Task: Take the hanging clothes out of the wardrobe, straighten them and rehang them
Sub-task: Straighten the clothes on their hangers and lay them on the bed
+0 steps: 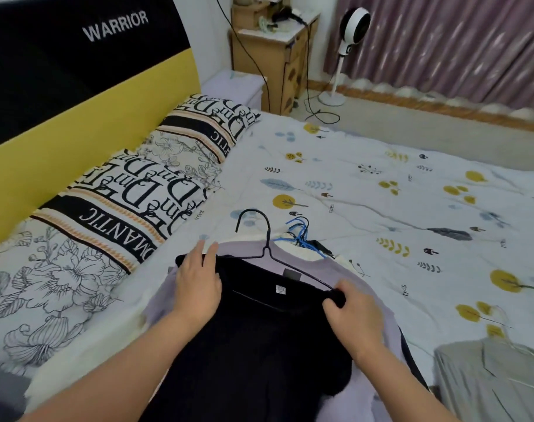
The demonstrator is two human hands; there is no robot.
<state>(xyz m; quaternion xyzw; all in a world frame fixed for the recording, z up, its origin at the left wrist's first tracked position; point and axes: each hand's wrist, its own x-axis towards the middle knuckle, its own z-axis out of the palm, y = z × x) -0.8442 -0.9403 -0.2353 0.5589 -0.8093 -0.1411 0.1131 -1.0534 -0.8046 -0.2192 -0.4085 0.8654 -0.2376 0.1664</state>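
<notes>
Black garment on black wire hanger, laid over lilac garment on bed. Left hand pressed flat, fingers spread, on shoulder. Right hand pinching other shoulder. Hems cut off by frame.

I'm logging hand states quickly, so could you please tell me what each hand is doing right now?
Left hand: open, fingers resting flat on the black garment.
Right hand: pinching the black garment's shoulder at the hanger end.

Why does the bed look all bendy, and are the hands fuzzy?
Head view: the wide lens bows the bed edge and yellow headboard; left hand and right hand are slightly soft, the black top loses detail in darkness; light is even, without glare.
</notes>
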